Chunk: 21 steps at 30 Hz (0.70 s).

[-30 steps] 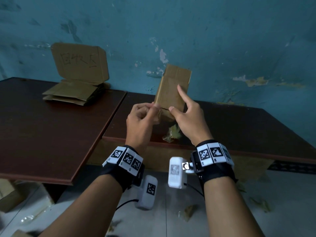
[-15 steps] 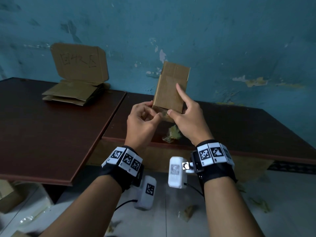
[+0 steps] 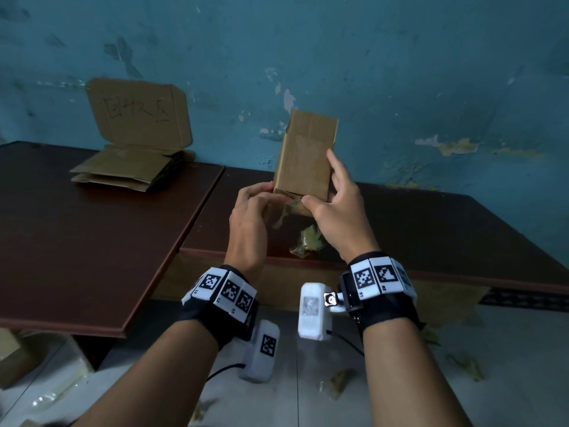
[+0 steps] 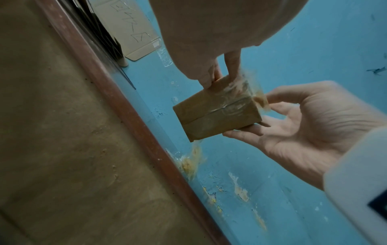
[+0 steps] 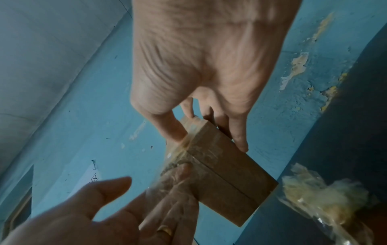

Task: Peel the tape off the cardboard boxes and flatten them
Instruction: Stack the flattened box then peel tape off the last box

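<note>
Holding: the right hand (image 3: 337,217) is gripping a small cardboard box (image 3: 304,158) up in the air above the tabletop (image 3: 431,229), thumb at the near lower edge and the other fingers spreading along the far right side.
Box: it is standing roughly upright in the head view, tilting a little to the right, its bottom end facing the wrists; in the left wrist view a centre seam is running across that end under shiny clear tape (image 4: 232,99).
Left hand: the left hand (image 3: 251,223) is sitting at the box's lower left corner, fingers curling in and pinching the loose end of the tape; in the right wrist view a see-through strip is lying over the fingertips (image 5: 184,167) at the seam's end.
Tape: part of it is lifting off the corner while the rest is sticking to the bottom flaps.
Scrap: a crumpled wad of used tape (image 3: 308,241) is lying on the tabletop just below the hands, near the front edge.
Flat pile: a stack of flattened cardboard (image 3: 123,171) is lying on the left tabletop, well apart from the hands, with a cardboard sign (image 3: 138,115) bearing handwritten marks leaning on the blue wall (image 3: 400,72) behind it.
Floor: more bits of tape are lying on the grey floor (image 3: 508,349).
</note>
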Tool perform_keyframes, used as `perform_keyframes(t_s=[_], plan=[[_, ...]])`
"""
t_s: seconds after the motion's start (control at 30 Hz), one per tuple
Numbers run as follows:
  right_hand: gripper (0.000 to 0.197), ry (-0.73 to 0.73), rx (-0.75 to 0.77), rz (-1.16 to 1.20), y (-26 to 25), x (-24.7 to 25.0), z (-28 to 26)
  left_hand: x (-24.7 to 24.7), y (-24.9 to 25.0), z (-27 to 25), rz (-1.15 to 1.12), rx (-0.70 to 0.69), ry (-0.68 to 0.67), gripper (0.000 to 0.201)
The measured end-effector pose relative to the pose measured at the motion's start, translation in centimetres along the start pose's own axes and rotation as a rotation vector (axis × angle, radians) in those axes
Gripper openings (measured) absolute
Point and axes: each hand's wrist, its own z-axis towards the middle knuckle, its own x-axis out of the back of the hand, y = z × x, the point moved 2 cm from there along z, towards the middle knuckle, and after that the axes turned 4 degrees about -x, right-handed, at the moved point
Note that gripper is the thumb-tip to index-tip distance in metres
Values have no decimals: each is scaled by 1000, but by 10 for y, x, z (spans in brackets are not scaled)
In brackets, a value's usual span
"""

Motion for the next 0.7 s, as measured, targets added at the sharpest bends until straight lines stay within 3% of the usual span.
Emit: perform_keyframes(t_s=[0.2, 0.37, 0.57, 0.7], plan=[[83, 30, -34, 73, -5, -4, 0, 2, -17, 5, 271, -112, -18, 22], [75, 49, -70, 144, -4, -1, 1, 8, -21, 10, 320, -172, -8, 14], [72, 21, -63, 127, -10, -2, -4, 6, -16, 6, 306, -120, 2, 32], [74, 20, -10, 59, -8, -2, -3, 7, -18, 7, 376, -151, 15, 30]])
